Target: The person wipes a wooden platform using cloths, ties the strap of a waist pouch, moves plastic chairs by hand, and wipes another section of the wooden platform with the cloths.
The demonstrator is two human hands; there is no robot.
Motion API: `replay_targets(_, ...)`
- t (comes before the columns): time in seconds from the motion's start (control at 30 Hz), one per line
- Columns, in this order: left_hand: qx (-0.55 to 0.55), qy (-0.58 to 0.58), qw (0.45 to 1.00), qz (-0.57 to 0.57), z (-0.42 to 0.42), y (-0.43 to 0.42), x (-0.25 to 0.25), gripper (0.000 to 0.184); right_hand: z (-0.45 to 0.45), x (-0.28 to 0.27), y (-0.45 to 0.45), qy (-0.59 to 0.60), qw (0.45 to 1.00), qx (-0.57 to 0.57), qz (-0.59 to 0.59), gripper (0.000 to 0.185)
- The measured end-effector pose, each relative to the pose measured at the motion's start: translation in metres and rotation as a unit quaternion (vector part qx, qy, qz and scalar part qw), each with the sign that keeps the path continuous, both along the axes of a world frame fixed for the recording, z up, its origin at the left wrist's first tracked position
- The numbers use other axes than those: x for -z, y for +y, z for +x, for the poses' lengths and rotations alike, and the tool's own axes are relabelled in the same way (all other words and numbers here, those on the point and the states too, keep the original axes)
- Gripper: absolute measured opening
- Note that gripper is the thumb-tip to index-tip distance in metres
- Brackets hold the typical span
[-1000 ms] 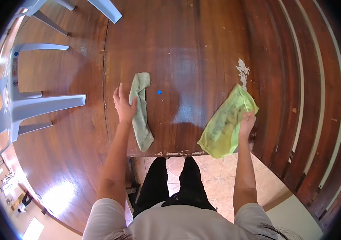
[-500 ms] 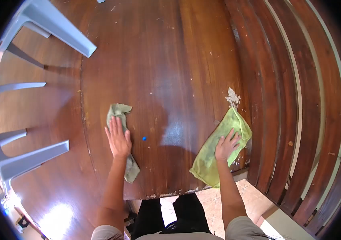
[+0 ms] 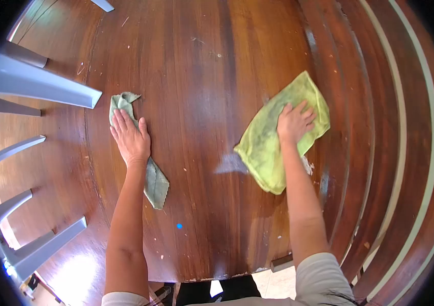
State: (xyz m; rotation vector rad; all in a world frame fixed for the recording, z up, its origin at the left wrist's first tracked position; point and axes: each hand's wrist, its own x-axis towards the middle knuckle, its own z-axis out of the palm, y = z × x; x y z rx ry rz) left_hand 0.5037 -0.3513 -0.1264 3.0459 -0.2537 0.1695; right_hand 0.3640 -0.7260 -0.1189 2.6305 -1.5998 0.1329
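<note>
My left hand (image 3: 132, 138) lies flat with fingers stretched out on a crumpled grey-green cloth (image 3: 156, 186), pressing it against the brown wooden tabletop (image 3: 191, 127). Over to the right, a larger yellow-green cloth (image 3: 265, 148) with dark smudges is spread on the wood. My right hand (image 3: 296, 122) rests on top of it, palm down, fingers spread apart. White crumbs (image 3: 307, 166) show beside this cloth's lower right edge, partly hidden by my forearm. A small blue dot-like object (image 3: 179, 226) lies on the table between my arms.
Legs of an upturned light-blue plastic chair (image 3: 48, 84) stand on the table's left side. Dark wooden slats (image 3: 380, 127) run along the right. Small pale specks are scattered over the wood. My legs (image 3: 242, 286) are at the table's near edge.
Both hands have moved forward across the table with their cloths, the left one also slightly left. The yellow-green cloth has moved past the crumbs. The camera view has shifted forward.
</note>
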Motion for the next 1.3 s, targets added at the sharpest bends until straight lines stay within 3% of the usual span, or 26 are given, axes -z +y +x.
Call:
replay_targets(0.23, 0.004, 0.009, 1.000, 0.004, 0.065, -0.022, 0.001, 0.070, 0.137, 0.015, -0.089, -0.006, 0.998, -0.018, -0.055, 0.063)
replay_targets(0.43, -0.013, 0.024, 0.999, 0.018, 0.093, -0.031, -0.003, 0.071, 0.227, 0.024, -0.156, -0.001, 1.000, -0.001, -0.021, 0.064)
replay_targets(0.67, -0.019, 0.067, 0.998, 0.000, 0.104, -0.036, -0.006, 0.072, 0.307, 0.022, -0.165, 0.010, 0.999, -0.045, 0.014, 0.062)
replay_targets(0.83, -0.040, 0.065, 0.997, -0.012, 0.124, -0.039, -0.010, 0.073, 0.398, 0.023, -0.105, 0.019, 0.987, -0.160, -0.003, 0.062)
replay_targets(1.03, -0.041, 0.071, 0.996, -0.031, 0.123, -0.038, -0.010, 0.075, 0.483, 0.022, 0.035, -0.002, 0.938, -0.347, -0.009, 0.061)
replay_targets(1.3, -0.035, 0.047, 0.998, -0.028, 0.122, -0.038, -0.006, 0.070, 0.482, 0.018, 0.261, -0.080, 0.820, -0.565, 0.024, 0.056)
